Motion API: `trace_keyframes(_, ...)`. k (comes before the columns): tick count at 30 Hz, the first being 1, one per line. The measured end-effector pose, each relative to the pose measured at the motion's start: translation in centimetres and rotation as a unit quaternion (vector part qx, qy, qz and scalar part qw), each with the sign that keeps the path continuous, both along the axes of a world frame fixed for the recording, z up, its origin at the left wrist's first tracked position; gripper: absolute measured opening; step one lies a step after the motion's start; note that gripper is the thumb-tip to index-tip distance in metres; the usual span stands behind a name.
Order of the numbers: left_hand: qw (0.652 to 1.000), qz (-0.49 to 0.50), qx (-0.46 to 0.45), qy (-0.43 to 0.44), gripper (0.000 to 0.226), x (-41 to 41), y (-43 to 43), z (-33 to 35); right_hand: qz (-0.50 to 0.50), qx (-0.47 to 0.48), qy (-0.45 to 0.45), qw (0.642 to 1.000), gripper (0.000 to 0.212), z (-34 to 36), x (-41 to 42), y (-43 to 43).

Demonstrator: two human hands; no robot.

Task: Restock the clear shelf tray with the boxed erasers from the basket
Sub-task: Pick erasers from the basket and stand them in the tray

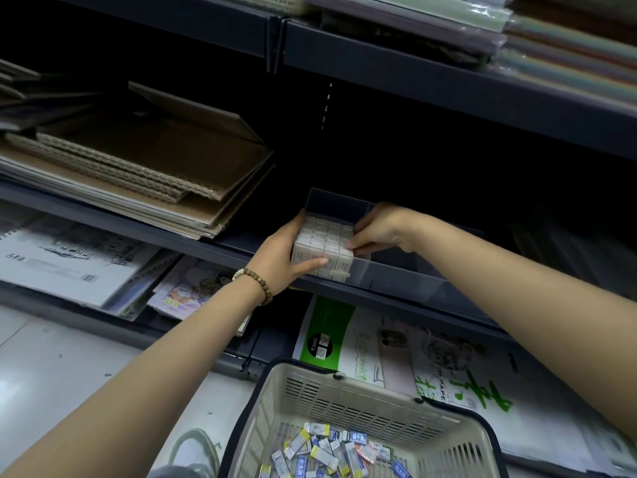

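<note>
1. The left hand (279,253) grips the left side of the boxed erasers (325,243). Its thumb lies straight along the block's front face, and its fingers wrap round the far left edge, mostly hidden.
2. The right hand (375,229) sits directly opposite, fingers curled downward. Its fingertips pinch the block's right edge, so the block is clamped between the 2 hands.
3. The boxed erasers are pale, near-white boxes packed tightly in rows into 1 block. The block stands between the hands inside the clear tray (331,201), toward the tray's left end. Whether it rests on the tray floor cannot be told.
4. The tray's back wall rises just beyond the fingertips of both hands. Its front wall runs below the right wrist and on to the right of it, along the dark shelf (396,300).
5. A beaded bracelet (255,281) circles the left wrist, just behind the hand.
6. The basket (344,401), cream with a dark rim, stands well below the hands, between the 2 forearms and nearer the person. Loose erasers (324,453) in blue, yellow and white sleeves lie scattered on its bottom.
7. To the left of the left hand, on the same shelf level, lies a stack of brown spiral notebooks (155,167).
8. Under the right forearm, a lower shelf holds a sketch paper pad (327,332) with a green and white cover.
</note>
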State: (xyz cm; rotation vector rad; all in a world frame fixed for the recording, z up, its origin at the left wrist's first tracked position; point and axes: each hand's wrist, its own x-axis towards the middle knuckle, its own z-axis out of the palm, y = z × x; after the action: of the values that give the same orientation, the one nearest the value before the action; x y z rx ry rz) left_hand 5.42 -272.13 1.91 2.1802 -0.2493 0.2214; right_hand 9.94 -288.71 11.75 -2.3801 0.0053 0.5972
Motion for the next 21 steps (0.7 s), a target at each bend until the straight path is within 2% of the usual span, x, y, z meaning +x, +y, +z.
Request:
trace_keyframes(8,1.0,0.015,0.003,0.011,0.087,-0.9,-0.2,0.5,0.026,0.043,-0.046,0.998,0.056,-0.7,-0.7,-1.3)
trace_keyframes(14,0.997,0.045,0.062,-0.01,0.083,-5.3,-1.1,0.8,0.065,0.162,-0.157,0.972,0.05,-1.1,-6.7,-5.6)
trace_keyframes(18,0.997,0.056,0.04,-0.017,0.077,-10.6,-3.4,-1.5,0.032,0.253,-0.103,0.961,0.037,-4.3,-11.9,-9.3)
trace_keyframes(21,0.996,0.057,0.008,0.069,0.063,-14.6,-5.9,-7.2,-0.015,0.279,-0.033,0.959,0.032,-10.4,-15.2,-11.6)
